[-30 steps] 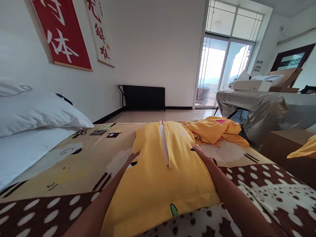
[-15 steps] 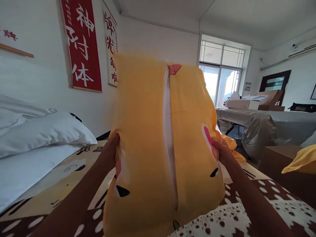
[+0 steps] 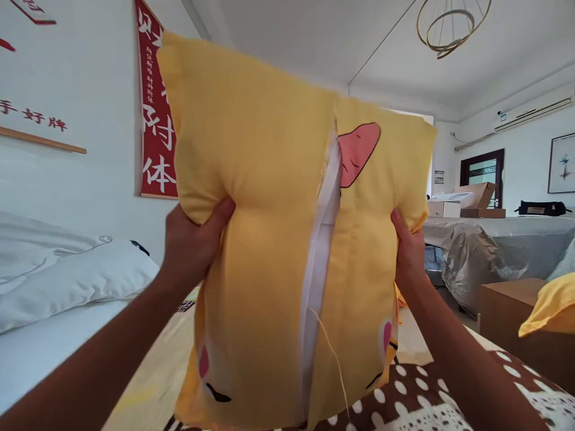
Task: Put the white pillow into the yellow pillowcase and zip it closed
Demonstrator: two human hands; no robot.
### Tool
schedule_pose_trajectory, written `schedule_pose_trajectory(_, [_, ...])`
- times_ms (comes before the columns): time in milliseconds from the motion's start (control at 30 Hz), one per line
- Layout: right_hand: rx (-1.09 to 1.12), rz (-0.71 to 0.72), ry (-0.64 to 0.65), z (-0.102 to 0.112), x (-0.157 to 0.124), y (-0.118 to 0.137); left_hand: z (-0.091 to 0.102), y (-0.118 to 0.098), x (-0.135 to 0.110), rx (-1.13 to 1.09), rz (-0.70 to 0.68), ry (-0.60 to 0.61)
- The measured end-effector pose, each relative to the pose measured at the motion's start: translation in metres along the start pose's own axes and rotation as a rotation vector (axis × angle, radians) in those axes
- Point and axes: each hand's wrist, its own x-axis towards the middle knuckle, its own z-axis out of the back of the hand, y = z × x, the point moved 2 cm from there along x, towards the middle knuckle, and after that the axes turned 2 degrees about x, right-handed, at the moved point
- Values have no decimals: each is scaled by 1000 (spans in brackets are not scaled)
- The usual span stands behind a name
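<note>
I hold a yellow pillow in its cartoon-print case upright in front of me, above the bed. The case gapes along a middle slit where the white inner pillow shows. My left hand grips the pillow's left side, thumb pressed into the front. My right hand grips its right edge. A loose thread hangs from the slit.
A brown and cream spotted blanket covers the bed below. White pillows lie at the left. A wooden cabinet with yellow cloth stands at right, a plastic-covered table with cardboard boxes behind. Red banners hang on the wall.
The pillow lay flat on the bed a second ago. Both hands have lifted it upright and higher, and the view has tilted up toward the ceiling.
</note>
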Motion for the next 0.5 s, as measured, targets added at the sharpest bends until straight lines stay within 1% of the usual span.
schedule_pose_trajectory(67, [5, 81, -5, -3, -14, 3, 5, -24, 21, 138, -97, -27])
schedule_pose_trajectory(100, [-8, 98, 29, 0, -20, 3, 8, -37, 32, 208, -156, -35])
schedule_pose_trajectory(133, [-35, 89, 91, 4, -23, 1, 10, -50, 43, 264, -220, -38])
schedule_pose_trajectory(167, [-85, 52, 182, 12, -25, -2, 12, -63, 51, 302, -282, -36])
schedule_pose_trajectory(233, [-263, -111, 453, 35, -22, -7, 13, -83, 60, 345, -384, -22])
schedule_pose_trajectory(300, [-507, -335, 756, 66, -15, -10, 9, -92, 58, 410, -462, 22])
schedule_pose_trajectory(333, [-620, -432, 851, 82, -9, -10, 6, -93, 54, 446, -494, 60])
schedule_pose_trajectory(367, [-721, -498, 870, 98, -3, -9, 1, -91, 47, 476, -524, 111])
schedule_pose_trajectory(400, [-794, -513, 817, 112, 4, -7, -5, -86, 38, 501, -555, 175])
schedule_pose_trajectory(433, [-834, -476, 706, 123, 12, -6, -12, -79, 27, 524, -591, 248])
schedule_pose_trajectory(500, [-816, -318, 468, 135, 21, -9, -29, -59, 2, 572, -653, 404])
